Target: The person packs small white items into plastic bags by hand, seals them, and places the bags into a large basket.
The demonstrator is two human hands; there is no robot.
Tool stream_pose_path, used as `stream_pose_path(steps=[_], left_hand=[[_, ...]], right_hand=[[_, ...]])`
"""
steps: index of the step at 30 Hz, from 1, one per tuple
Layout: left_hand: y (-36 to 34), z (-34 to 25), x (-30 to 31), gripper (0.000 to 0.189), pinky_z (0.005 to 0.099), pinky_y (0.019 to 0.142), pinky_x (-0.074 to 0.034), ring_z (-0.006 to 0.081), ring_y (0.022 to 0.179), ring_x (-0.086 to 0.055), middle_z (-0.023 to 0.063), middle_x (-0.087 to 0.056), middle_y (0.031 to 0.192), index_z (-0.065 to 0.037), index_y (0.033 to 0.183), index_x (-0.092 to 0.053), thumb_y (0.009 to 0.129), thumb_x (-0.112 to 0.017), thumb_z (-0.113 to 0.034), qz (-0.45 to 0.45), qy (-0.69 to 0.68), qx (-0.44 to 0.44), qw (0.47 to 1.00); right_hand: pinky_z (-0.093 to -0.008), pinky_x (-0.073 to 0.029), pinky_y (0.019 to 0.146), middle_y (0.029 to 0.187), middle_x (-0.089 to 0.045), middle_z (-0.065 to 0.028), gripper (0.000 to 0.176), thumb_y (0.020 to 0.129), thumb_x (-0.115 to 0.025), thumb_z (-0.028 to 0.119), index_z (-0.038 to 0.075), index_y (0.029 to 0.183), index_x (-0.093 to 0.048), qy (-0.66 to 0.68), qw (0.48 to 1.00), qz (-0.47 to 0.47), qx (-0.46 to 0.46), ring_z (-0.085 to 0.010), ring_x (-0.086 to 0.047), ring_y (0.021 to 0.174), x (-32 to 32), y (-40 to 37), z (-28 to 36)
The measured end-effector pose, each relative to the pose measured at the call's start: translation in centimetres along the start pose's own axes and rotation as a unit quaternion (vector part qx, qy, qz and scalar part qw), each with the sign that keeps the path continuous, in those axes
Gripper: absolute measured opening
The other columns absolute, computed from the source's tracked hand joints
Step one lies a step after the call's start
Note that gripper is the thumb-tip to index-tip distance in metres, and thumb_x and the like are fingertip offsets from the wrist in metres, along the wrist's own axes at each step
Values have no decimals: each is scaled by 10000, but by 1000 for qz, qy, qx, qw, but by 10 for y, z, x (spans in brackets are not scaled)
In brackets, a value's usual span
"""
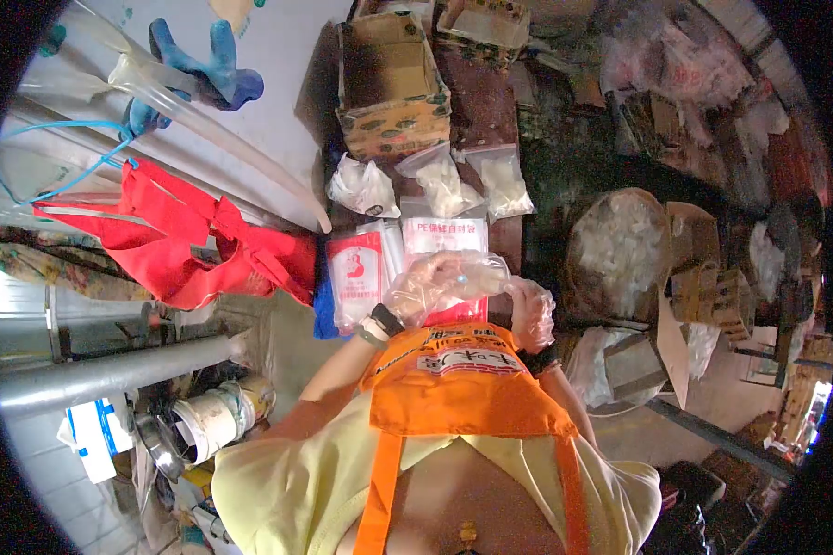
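Observation:
My left hand (420, 289), in a thin clear plastic glove, is closed on a clear plastic bag (479, 277). On the bag's other side, my gloved right hand (530, 313) pinches its edge. The bag is see-through, and I cannot make out its contents. Beneath it lies a pack of zip bags (446, 233) with red print, partly hidden by my hands. A second red-and-white pack (357, 275) lies to the left. Just beyond are two filled clear bags (445, 190) (504, 182) and a knotted white bag (362, 188).
An open cardboard box (391, 74) stands at the back of the table, a smaller box (484, 26) beside it. Red cloth (204, 245) hangs at left near blue gloves (204, 69). To the right is a carton with plastic bags (617, 240).

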State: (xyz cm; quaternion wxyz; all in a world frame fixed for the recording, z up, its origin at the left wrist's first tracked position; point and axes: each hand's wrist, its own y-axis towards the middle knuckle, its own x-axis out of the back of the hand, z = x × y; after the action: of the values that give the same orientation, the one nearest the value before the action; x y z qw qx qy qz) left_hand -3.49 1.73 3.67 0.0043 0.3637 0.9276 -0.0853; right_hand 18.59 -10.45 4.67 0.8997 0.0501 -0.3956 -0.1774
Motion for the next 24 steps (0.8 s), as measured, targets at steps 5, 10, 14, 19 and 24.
stream_pose_path(steps=[5, 10, 14, 19, 24], left_hand=[[4, 9, 3, 308, 319, 954, -488, 153, 1103, -582, 35, -626, 1163, -35, 1246, -584, 970, -598, -173, 3, -50, 9, 999], [7, 45, 21, 355, 355, 956, -476, 209, 1089, -602, 91, -629, 1199, -53, 1266, -595, 923, -602, -146, 29, 10, -88, 996], [5, 40, 27, 269, 399, 832, -494, 304, 967, -605, 128, -616, 1110, -78, 1157, -625, 890, -602, -91, -77, 341, -212, 913], [-36, -47, -9, 238, 468, 806, -474, 375, 954, -584, 140, -601, 1057, -105, 1129, -638, 900, -575, -104, -153, 398, -110, 898], [-36, -11, -15, 267, 453, 839, -484, 364, 975, -597, 146, -622, 1053, -105, 1166, -627, 906, -569, -106, -119, 444, -138, 877]], right_hand=[[-413, -516, 832, 976, -679, -141, 217, 828, -531, 65, 73, 994, -670, -7, 999, 34, -6, -346, -639, 912, -4, -6, -11], [-383, -503, 695, 868, -673, -126, 131, 815, -574, 10, 61, 915, -643, 34, 999, -5, 39, -308, -642, 771, 3, 4, 4], [-373, -504, 696, 890, -676, -115, 145, 800, -571, 1, 62, 905, -650, -3, 997, 13, 76, -297, -642, 773, 17, 11, 7], [-445, -501, 707, 830, -644, -136, 134, 778, -591, 64, 74, 891, -662, -42, 996, 0, 83, -350, -624, 769, 39, 11, 15], [-410, -507, 734, 841, -670, -120, 86, 820, -600, 53, 67, 867, -671, -80, 996, -15, 44, -336, -646, 794, 27, 1, 1]])
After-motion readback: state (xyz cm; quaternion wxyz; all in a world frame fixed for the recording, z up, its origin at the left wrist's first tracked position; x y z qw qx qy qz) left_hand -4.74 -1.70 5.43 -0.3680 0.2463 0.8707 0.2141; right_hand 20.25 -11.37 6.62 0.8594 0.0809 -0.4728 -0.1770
